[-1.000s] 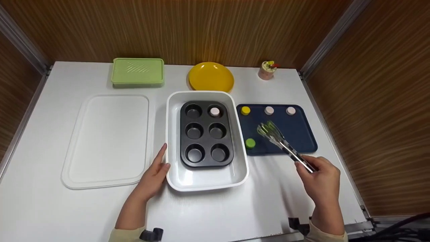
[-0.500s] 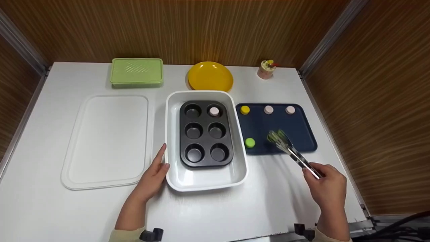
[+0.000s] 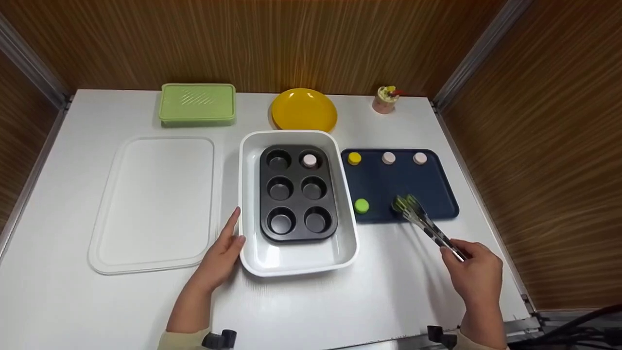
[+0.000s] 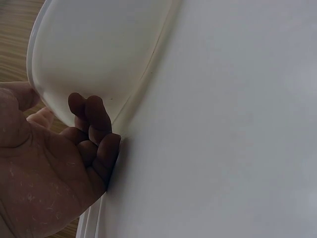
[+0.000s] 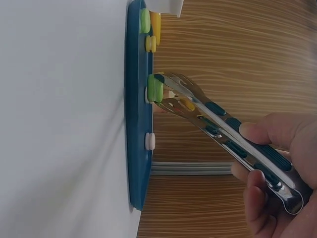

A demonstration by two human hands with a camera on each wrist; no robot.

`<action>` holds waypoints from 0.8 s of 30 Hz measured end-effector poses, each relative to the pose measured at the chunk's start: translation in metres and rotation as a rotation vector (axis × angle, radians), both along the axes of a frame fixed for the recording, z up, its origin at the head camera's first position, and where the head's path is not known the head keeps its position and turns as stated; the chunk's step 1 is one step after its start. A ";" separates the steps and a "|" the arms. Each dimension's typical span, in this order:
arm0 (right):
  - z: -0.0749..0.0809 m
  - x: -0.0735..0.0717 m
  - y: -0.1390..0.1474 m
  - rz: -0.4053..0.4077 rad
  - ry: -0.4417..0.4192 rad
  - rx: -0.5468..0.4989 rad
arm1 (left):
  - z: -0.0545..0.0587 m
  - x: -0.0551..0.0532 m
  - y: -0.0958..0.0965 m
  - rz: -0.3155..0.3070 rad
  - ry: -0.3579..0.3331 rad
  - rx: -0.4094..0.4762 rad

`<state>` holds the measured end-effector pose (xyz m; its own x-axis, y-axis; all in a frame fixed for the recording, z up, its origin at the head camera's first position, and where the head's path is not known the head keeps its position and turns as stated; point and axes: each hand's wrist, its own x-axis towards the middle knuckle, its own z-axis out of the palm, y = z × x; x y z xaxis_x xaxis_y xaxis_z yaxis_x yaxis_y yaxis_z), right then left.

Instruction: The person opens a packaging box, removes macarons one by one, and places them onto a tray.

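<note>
My right hand (image 3: 476, 272) grips metal tongs (image 3: 432, 228) by their handles. Between the tong tips is a green macaron (image 5: 155, 88), low over the front of the navy tray (image 3: 427, 189); whether it touches the tray I cannot tell. A second green macaron (image 3: 361, 206), a yellow one (image 3: 354, 158) and two pink ones (image 3: 388, 158) lie on the tray. My left hand (image 3: 218, 257) rests against the left side of a white basin (image 3: 301, 260), index finger along the wall and thumb at the rim. Inside stands a dark muffin tin (image 3: 296, 204), a pink macaron (image 3: 309, 160) in its back right cup.
A white lid (image 3: 160, 199) lies left of the basin. Along the back stand a green lidded box (image 3: 198, 102), a yellow plate (image 3: 304, 111) and a small dessert cup (image 3: 384, 103). Wooden walls (image 3: 534, 146) bound the table behind and to the right.
The right hand has moved right and toward the front with the tongs, their tips going from mid-tray to near its front edge. The left hand and basin look still.
</note>
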<state>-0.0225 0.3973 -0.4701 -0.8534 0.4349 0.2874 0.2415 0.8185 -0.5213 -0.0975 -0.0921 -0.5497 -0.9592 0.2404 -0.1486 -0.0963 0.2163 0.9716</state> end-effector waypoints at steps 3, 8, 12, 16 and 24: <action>-0.002 0.000 0.002 -0.019 -0.038 -0.014 | -0.001 0.000 0.000 0.004 -0.015 0.015; -0.005 -0.001 0.004 -0.033 -0.080 -0.016 | -0.002 -0.001 0.001 0.010 -0.032 0.027; -0.007 -0.002 0.003 -0.026 -0.076 -0.012 | 0.000 0.001 0.001 0.015 -0.028 0.026; -0.007 -0.003 0.003 -0.025 -0.079 -0.008 | 0.001 0.002 0.001 0.014 -0.029 0.022; -0.007 -0.004 0.001 -0.071 -0.048 -0.005 | 0.001 0.001 0.000 0.010 -0.014 0.022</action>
